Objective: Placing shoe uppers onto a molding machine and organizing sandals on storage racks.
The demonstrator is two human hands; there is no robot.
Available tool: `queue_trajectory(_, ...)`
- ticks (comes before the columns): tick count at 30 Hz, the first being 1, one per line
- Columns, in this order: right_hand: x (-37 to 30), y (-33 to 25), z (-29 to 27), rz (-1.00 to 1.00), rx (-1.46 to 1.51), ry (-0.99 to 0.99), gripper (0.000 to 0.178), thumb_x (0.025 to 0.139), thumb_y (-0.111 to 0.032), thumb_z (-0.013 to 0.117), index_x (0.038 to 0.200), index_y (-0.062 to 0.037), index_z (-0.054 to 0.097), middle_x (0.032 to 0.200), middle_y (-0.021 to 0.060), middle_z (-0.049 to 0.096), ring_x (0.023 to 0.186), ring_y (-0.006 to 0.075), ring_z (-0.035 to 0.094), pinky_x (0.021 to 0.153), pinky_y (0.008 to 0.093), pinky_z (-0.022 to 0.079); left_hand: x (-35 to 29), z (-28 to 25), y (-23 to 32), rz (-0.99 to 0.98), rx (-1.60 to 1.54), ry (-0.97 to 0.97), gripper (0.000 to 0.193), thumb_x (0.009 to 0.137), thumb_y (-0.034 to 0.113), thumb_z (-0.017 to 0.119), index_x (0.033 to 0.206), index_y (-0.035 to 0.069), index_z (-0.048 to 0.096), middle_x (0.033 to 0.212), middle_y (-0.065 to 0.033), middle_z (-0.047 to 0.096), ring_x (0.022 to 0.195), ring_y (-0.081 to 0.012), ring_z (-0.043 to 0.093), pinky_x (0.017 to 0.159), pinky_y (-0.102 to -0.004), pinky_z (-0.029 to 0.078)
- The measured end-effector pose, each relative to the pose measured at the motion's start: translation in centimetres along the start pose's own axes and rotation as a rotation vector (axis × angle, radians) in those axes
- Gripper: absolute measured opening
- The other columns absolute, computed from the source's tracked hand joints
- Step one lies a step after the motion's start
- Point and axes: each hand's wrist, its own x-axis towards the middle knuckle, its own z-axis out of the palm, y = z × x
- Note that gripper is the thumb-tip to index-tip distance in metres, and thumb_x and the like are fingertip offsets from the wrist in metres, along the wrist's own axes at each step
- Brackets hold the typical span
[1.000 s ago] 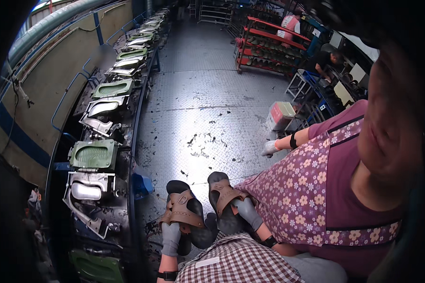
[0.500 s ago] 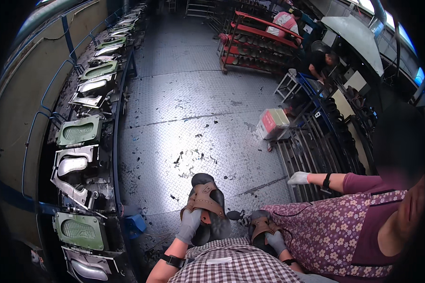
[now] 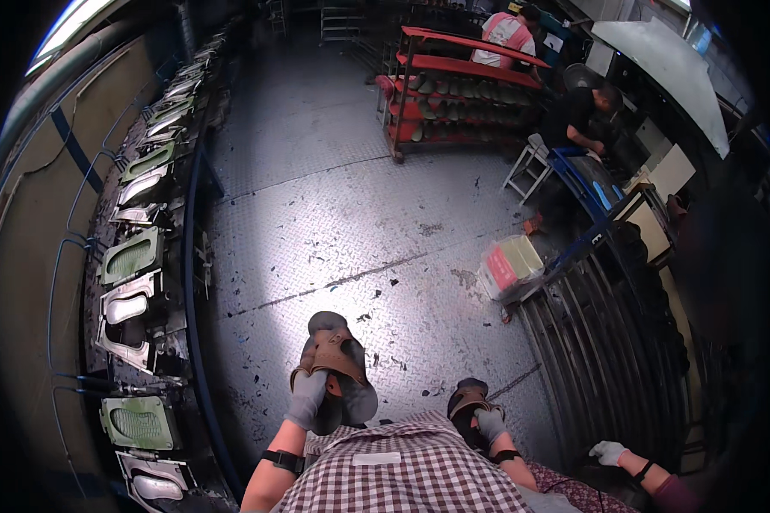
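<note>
Above metal floor (image 3: 325, 227), your left grip (image 3: 306, 399) stays closed on brown-strapped footwear (image 3: 342, 355), right grip (image 3: 490, 424) on matching footwear (image 3: 468, 396) beside checked garment (image 3: 419, 470). Co-worker's gloved hand (image 3: 607, 453) now shifted to lower right; carrying judged uninterrupted.

No words, numbers or signs can be read: any lettering on the pale strip (image 3: 376, 458) of the checked apron (image 3: 402, 487) or the box's red panel (image 3: 503, 272) is too small.

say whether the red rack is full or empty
Not empty: rows of shoes show on the rack. I cannot tell whether it is full.
</note>
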Motion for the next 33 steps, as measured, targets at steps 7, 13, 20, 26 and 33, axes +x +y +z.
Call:
queue_trajectory(7, 10.4, -38.5, 17.2, -0.461, -0.009, -0.324, 0.041, 0.087, -0.017, 0.070, 0.114, 0.0129, 0.061, 0.109, 0.0219, 0.070, 0.101, 0.0270, 0.067, 0.086, 0.0370, 0.053, 21.6, -8.3, 7.2, -0.001, -0.221, 0.243, 0.024, 0.088, 0.007, 0.061, 0.111, -0.002, 0.062, 0.100, -0.0102, 0.068, 0.080, -0.0201, 0.068, 0.067, -0.0316, 0.056)
queue_trajectory(13, 14.0, -58.0, 26.5, -0.573, -0.090, -0.220, 0.052, 0.079, -0.024, 0.074, 0.121, 0.0050, 0.063, 0.118, 0.0253, 0.068, 0.114, 0.0331, 0.065, 0.096, 0.0398, 0.051, 44.0, -8.7, 16.8, -0.142, -0.215, 0.288, 0.020, 0.086, 0.007, 0.063, 0.099, -0.008, 0.066, 0.087, -0.0109, 0.069, 0.071, -0.0187, 0.067, 0.060, -0.0323, 0.053)
queue_trajectory(20, 19.8, -74.7, 26.3, -0.431, 0.038, -0.154, 0.032, 0.087, -0.009, 0.065, 0.114, 0.0096, 0.061, 0.104, 0.0129, 0.069, 0.093, 0.0179, 0.065, 0.078, 0.0345, 0.052, 66.3, 3.1, 29.4, -0.066, 0.034, -0.140, 0.027, 0.088, 0.012, 0.065, 0.113, 0.002, 0.062, 0.084, -0.0059, 0.067, 0.055, -0.0137, 0.060, 0.047, -0.0292, 0.047)
queue_trajectory(26, 40.2, -85.4, 30.8, -0.464, -0.020, 0.113, 0.046, 0.083, -0.013, 0.066, 0.124, 0.0073, 0.058, 0.111, 0.0185, 0.068, 0.100, 0.0289, 0.066, 0.084, 0.0390, 0.052, 87.6, 10.1, 34.9, 0.105, 0.464, -0.236, 0.039, 0.092, 0.005, 0.058, 0.131, 0.004, 0.058, 0.121, -0.0113, 0.066, 0.108, -0.0188, 0.064, 0.091, -0.0308, 0.051)
queue_trajectory(33, 48.5, -117.9, 43.1, -0.589, -0.122, -0.382, 0.043, 0.087, -0.005, 0.062, 0.128, 0.0060, 0.057, 0.110, 0.0140, 0.069, 0.097, 0.0203, 0.066, 0.084, 0.0321, 0.053, 106.4, 7.3, 50.2, -0.077, 0.217, -0.002, 0.030, 0.093, 0.010, 0.058, 0.120, -0.002, 0.064, 0.108, -0.0054, 0.069, 0.091, -0.0139, 0.065, 0.079, -0.0293, 0.053)
